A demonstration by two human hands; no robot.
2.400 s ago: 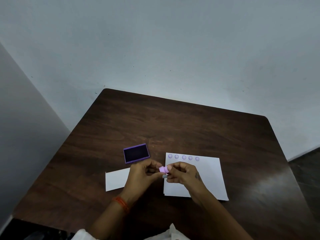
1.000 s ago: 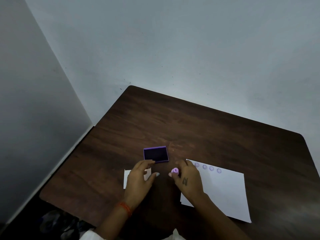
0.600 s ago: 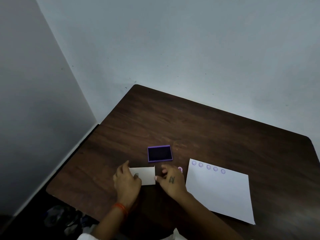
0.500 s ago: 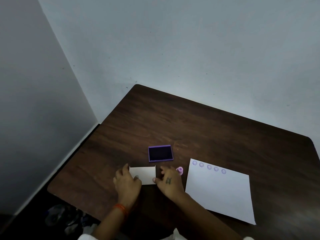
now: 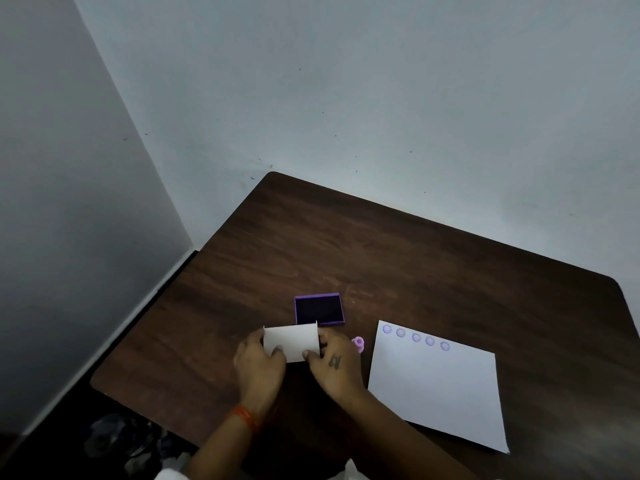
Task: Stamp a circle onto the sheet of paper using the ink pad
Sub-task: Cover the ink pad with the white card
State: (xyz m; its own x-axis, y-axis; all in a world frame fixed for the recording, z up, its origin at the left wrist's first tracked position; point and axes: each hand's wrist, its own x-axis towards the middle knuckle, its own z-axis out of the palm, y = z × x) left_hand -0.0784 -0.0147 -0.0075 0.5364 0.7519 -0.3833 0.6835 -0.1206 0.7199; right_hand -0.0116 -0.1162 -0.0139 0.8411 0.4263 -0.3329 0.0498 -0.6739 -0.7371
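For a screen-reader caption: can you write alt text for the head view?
Left hand and right hand lift a small white card before an open ink pad; a pink stamp rests beside a five-circle sheet.

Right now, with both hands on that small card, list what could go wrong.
1. The small white card, lifted by the left hand and right hand, overlaps the open purple ink pad's near edge; dipping it could smear ink on it.
2. The pink stamp sits loose beside the right hand; a nudge might roll it onto the sheet of paper and mark it near the five stamped circles.
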